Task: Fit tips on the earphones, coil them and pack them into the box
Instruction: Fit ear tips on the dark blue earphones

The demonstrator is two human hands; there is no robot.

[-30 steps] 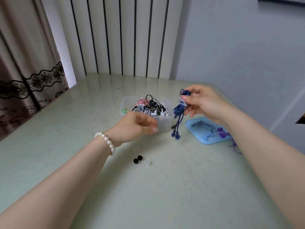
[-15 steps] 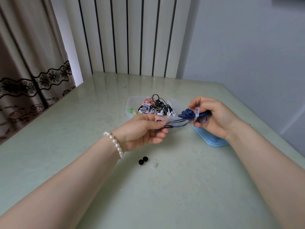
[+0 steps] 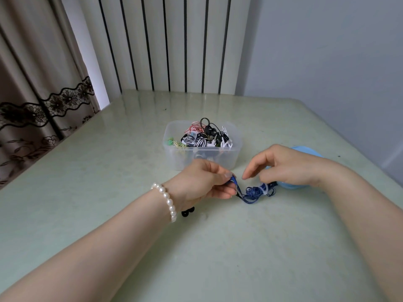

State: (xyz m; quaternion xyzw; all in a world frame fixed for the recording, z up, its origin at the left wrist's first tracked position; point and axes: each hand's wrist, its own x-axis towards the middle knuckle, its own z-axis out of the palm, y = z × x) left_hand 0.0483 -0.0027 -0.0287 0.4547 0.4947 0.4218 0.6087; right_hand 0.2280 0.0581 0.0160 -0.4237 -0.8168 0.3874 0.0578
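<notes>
the left hand (image 3: 202, 182) pinches the blue earphones (image 3: 254, 192), right hand (image 3: 283, 166) loosely open above; tips (image 3: 188, 212) unfitted, box (image 3: 201, 147) waits.

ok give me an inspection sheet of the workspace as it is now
surface: pale green table, glossy
job's things: blue earphones bundled with a white tie, lying on the table; two black tips by the left wrist; clear box open, holding coiled earphones
clutter: blue lid, mostly hidden behind the right hand
grippers: left hand pinches the earbud end; right hand above the bundle, fingers loosely curled
cables: none besides the earphones'
surroundings: curtain, striped panel, grey wall
</notes>
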